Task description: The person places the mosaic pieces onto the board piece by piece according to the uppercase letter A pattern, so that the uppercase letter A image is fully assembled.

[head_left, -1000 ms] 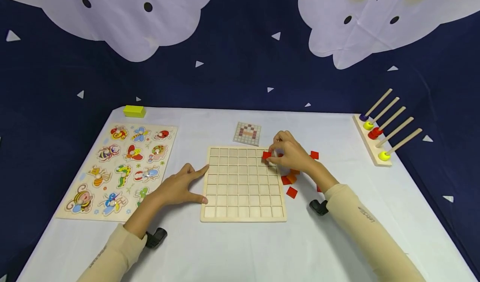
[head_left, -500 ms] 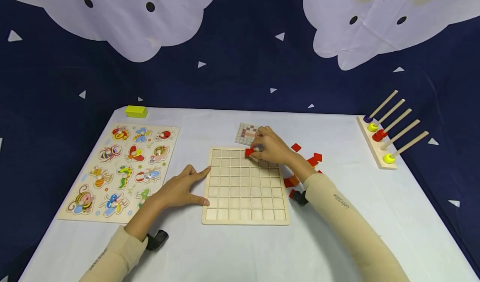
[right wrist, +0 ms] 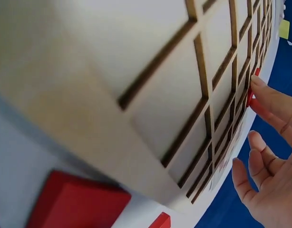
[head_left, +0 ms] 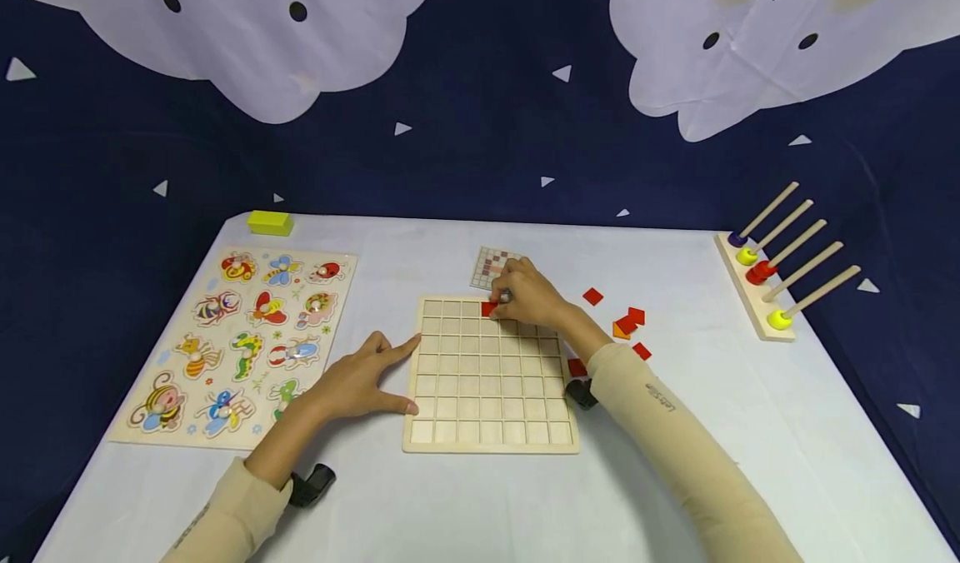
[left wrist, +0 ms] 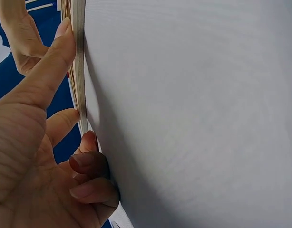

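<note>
A wooden grid board (head_left: 491,386) lies flat in the middle of the table in the head view. My left hand (head_left: 358,381) rests against its left edge, thumb and index finger spread and touching the rim; the left wrist view shows both tips on the board's edge (left wrist: 80,61). Over the top row, my right hand (head_left: 531,296) pinches a small red square tile (head_left: 488,308) between thumb and index finger. The right wrist view shows that tile (right wrist: 250,97) at the grid, though whether it is seated in a cell I cannot tell.
A small pattern card (head_left: 487,265) lies behind the board, partly covered by my right hand. Loose red tiles (head_left: 592,296) and an orange tile (head_left: 620,331) lie to the right. An insect puzzle (head_left: 255,305), a yellow block (head_left: 270,223) and a peg stand (head_left: 753,288) stand farther out.
My right hand has carried the red tile leftward along the top row, from the board's right side to near its middle. My left hand stays at the left edge.
</note>
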